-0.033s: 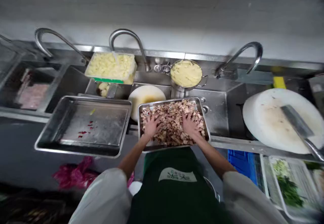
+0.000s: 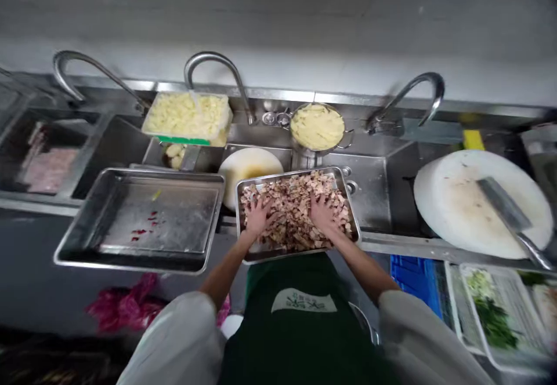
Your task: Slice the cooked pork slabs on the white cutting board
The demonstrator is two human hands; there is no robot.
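Note:
A shallow metal tray (image 2: 353, 211) in front of me holds a layer of chopped, pinkish-brown meat pieces (image 2: 291, 205). Flat on the meat near the tray's left side rests my left hand (image 2: 258, 218), its fingers spread. My right hand (image 2: 322, 214) lies the same way toward the right side, fingers apart and pressing on the pieces. Neither hand grasps anything; some fingertips sink among the pieces and are partly hidden.
To the left, a deeper metal tray (image 2: 213, 222) has a few red scraps. Behind are a tub of pale cut pieces (image 2: 187, 115) under a running faucet (image 2: 213, 55) and a pot of pale slices (image 2: 317, 127). A cleaver (image 2: 505, 205) lies on a round chopping block (image 2: 439, 199) at right.
The view has shifted slightly, so the surroundings sit a little further left. Both hands stay spread on the meat in nearly the same place.

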